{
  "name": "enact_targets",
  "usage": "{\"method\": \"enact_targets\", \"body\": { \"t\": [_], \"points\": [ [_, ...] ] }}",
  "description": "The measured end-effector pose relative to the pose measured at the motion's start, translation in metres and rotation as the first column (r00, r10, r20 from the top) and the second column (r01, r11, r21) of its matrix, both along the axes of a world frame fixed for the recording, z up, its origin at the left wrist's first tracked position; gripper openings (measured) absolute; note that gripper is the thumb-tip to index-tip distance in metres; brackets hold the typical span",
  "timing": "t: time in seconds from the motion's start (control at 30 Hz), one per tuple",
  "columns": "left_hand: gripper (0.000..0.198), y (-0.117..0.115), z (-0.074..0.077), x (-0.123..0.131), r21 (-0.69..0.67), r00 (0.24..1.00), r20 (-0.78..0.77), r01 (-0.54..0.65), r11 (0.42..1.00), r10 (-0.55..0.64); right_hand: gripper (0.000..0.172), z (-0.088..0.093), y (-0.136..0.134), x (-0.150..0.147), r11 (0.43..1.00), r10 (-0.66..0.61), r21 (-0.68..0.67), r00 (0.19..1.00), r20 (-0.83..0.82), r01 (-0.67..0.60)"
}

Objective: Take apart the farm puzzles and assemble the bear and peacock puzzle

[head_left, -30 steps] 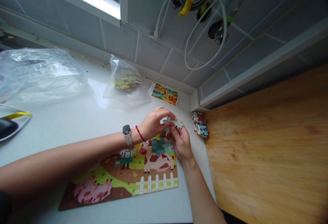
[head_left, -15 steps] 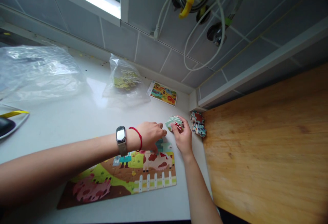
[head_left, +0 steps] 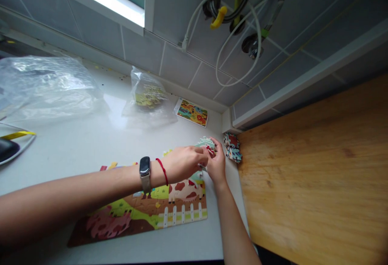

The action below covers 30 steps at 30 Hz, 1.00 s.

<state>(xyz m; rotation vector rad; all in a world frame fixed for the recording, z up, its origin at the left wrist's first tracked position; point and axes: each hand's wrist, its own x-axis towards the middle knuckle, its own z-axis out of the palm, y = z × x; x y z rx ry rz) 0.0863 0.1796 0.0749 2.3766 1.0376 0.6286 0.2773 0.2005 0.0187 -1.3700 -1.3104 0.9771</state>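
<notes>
No readable text, small print on the clear plastic bag too blurred to read

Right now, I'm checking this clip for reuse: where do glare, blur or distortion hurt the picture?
In the head view, the window sill burns out to white, the plastic bag and white countertop show glare, the tiles slant from the wide lens, and the left hand and right hand look slightly soft, though the jigsaw puzzle stays readable.

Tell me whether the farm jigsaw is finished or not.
Not finished: the farm puzzle is built only along its lower part, and the right hand holds loose pieces above it.
</notes>
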Motion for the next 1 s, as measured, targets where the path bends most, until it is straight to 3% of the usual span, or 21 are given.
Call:
{"method": "enact_targets", "body": {
  "t": [0.13,0.3,0.4,0.53,0.77,0.87,1.0],
  "points": [
    [0.032,0.012,-0.003,-0.007,0.238,0.981,0.186,-0.101,0.966,0.057,0.070,0.008,-0.002,-0.003,0.993,0.030,-0.105,0.955,-0.294,-0.063],
    [0.042,0.022,-0.023,-0.011,0.358,0.996,0.089,-0.060,0.932,0.030,0.046,0.012,-0.005,-0.004,0.952,0.020,-0.250,0.850,-0.526,-0.177],
    [0.047,0.022,-0.029,-0.010,0.356,0.999,0.033,-0.027,0.934,0.016,0.039,0.012,-0.005,-0.005,0.940,-0.003,-0.281,0.821,-0.571,-0.192],
    [0.036,0.020,-0.025,-0.009,0.332,1.000,-0.023,0.009,0.943,-0.002,0.051,0.011,-0.005,-0.009,0.936,-0.024,-0.297,0.806,-0.591,-0.190],
    [0.024,0.008,-0.010,-0.005,0.340,0.995,0.009,0.093,0.936,-0.102,0.053,0.008,0.001,-0.005,0.974,-0.144,-0.222,0.864,-0.483,0.038],
    [0.039,0.000,-0.014,-0.001,0.206,0.986,-0.128,0.134,0.969,-0.109,0.051,0.007,0.003,-0.002,0.974,-0.182,-0.208,0.867,-0.465,0.093],
    [0.053,-0.008,-0.025,0.004,0.105,0.970,-0.234,0.087,0.991,-0.061,0.050,0.007,0.002,-0.002,0.974,-0.167,-0.217,0.873,-0.458,0.072]
  ]
}}
